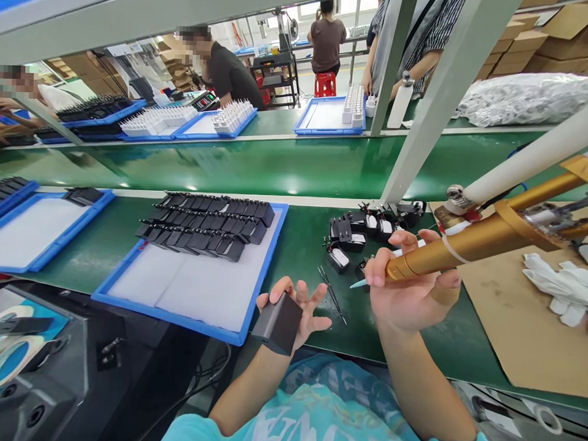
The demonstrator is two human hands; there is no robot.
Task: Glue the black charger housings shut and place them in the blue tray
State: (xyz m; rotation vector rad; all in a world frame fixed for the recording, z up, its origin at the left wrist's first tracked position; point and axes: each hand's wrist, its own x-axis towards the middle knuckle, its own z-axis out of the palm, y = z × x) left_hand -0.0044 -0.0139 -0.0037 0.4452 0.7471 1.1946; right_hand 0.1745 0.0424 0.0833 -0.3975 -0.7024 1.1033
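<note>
My left hand [306, 311] holds a black box-shaped plastic case [278, 324] above the table's front edge, its other fingers spread. My right hand [410, 292] is curled round the lower end of a gold cylindrical tool [442, 254] that slopes in from the right. A light-blue pointed tip [358, 284] sticks out beside these fingers; what it belongs to is partly hidden. Black tweezers [333, 296] lie on the green table between my hands. Behind them is a loose cluster of black cases with white parts [344, 232].
A blue-rimmed tray [175, 316] holds rows of black adapters [207, 224]. Another blue tray [46, 253] is at left. Cardboard [488, 317] and white gloves [562, 288] lie at right. A slanted metal post [423, 115] rises before the green conveyor [228, 163]. Co-workers sit beyond.
</note>
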